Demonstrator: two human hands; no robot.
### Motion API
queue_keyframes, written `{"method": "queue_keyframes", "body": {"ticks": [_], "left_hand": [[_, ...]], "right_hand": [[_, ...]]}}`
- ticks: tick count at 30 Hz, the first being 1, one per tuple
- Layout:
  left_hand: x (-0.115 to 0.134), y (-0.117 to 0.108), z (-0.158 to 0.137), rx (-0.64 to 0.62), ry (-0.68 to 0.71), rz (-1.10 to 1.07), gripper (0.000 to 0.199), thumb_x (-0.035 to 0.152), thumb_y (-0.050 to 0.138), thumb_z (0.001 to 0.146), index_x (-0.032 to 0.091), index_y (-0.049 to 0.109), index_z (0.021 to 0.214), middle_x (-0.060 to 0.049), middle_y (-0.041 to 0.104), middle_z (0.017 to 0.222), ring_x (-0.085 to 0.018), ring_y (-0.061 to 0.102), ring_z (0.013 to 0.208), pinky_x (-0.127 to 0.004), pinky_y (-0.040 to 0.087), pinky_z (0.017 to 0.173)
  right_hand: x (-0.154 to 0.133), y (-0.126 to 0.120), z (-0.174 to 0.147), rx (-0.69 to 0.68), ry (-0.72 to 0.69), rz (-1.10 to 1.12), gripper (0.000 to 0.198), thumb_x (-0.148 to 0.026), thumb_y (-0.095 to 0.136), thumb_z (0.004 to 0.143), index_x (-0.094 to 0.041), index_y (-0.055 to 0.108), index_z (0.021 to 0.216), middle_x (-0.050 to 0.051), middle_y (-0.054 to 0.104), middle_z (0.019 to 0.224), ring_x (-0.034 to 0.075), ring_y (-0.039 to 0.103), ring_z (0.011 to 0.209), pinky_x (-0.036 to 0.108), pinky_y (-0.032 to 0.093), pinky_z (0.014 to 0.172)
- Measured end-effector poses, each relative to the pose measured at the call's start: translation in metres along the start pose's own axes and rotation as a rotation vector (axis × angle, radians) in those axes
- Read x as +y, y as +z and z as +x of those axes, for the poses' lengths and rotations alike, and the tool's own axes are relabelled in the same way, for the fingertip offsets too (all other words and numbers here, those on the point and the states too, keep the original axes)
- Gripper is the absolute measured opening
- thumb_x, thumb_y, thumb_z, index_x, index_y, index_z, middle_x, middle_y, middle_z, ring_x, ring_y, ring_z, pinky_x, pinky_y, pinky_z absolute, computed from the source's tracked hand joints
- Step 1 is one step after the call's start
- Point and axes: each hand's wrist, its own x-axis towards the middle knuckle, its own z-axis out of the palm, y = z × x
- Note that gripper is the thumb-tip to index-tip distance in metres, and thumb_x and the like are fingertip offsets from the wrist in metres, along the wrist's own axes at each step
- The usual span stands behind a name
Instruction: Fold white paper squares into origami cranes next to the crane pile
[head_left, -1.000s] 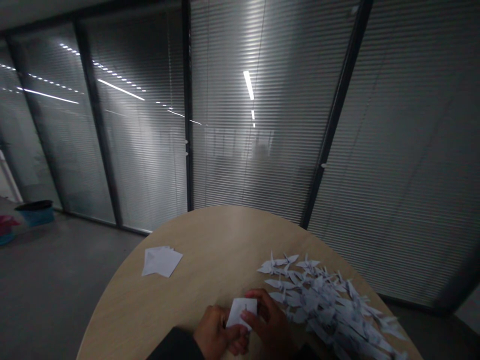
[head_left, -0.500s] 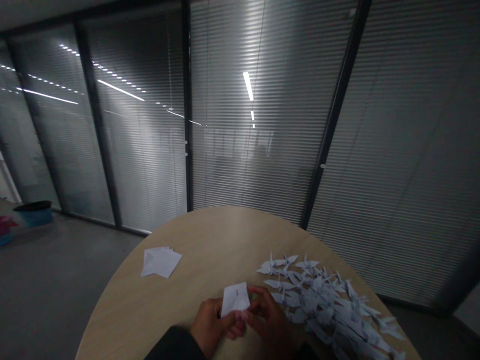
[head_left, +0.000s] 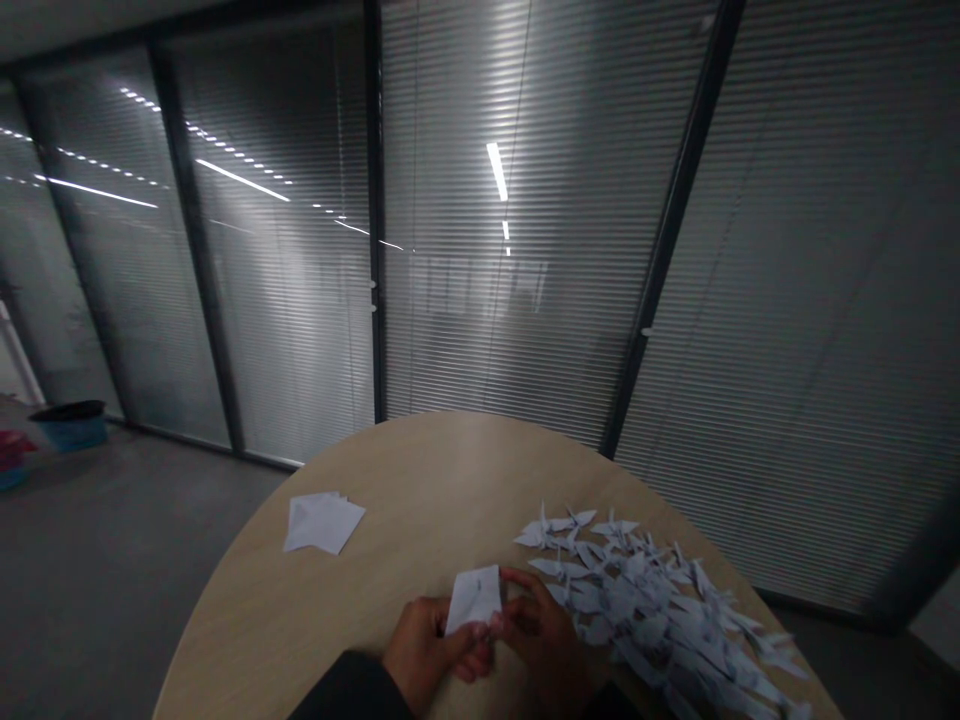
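Note:
A small folded square of white paper is held up over the near side of the round table. My left hand is closed on its lower left, the thumb lying across the front near the bottom edge. On the other side my right hand pinches the lower right corner with the thumb, and its index finger touches the upper right edge. To the right spreads a large heap of folded white paper cranes. Farther left on the table lie a few flat sheets of white paper, overlapping.
Glass partitions with blinds stand beyond the table, divided by dark frames. On the floor at far left is a blue tub with a dark rim, with a red and blue item beside it.
The folded paper has shifted slightly right and tilted a little between my hands. Both hands keep their hold; the cranes and flat sheets stay put.

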Motion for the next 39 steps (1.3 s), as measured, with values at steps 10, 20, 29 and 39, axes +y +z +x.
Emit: {"method": "queue_keyframes", "body": {"ticks": [10,20,29,39], "left_hand": [[0.001,0.001,-0.001,0.019,-0.026,-0.036,0.060,0.067,0.071,0.043,0.011,0.062,0.063,-0.005,0.065,0.057,-0.017,0.061,0.052,-0.029,0.046,0.054],[-0.005,0.000,0.001,-0.044,-0.014,-0.040,0.056,0.063,0.071,0.050,0.010,0.063,0.064,-0.005,0.066,0.057,-0.016,0.063,0.051,-0.028,0.047,0.053],[-0.002,-0.002,0.004,0.031,-0.066,-0.153,0.057,0.063,0.076,0.041,0.010,0.061,0.059,-0.007,0.067,0.057,-0.016,0.063,0.051,-0.027,0.047,0.052],[0.000,-0.001,0.002,0.061,-0.048,-0.197,0.058,0.063,0.077,0.037,0.012,0.056,0.054,-0.004,0.064,0.050,-0.015,0.060,0.044,-0.026,0.042,0.045]], "right_hand": [[-0.027,0.002,-0.005,0.044,0.007,-0.050,0.043,-0.038,0.069,0.053,-0.021,0.061,0.091,-0.003,0.060,0.054,0.019,0.061,0.055,0.029,0.047,0.054],[-0.015,-0.006,-0.004,0.056,-0.056,-0.118,0.032,-0.036,0.069,0.055,-0.020,0.068,0.082,-0.004,0.057,0.051,0.016,0.057,0.051,0.025,0.045,0.050],[-0.022,-0.010,-0.001,0.287,-0.067,-0.145,0.033,-0.039,0.065,0.057,-0.023,0.063,0.087,-0.004,0.059,0.053,0.020,0.059,0.053,0.029,0.048,0.053],[-0.015,-0.012,0.000,0.284,-0.065,-0.154,0.035,-0.042,0.066,0.060,-0.023,0.063,0.088,-0.003,0.059,0.056,0.020,0.060,0.054,0.029,0.048,0.053]]}}
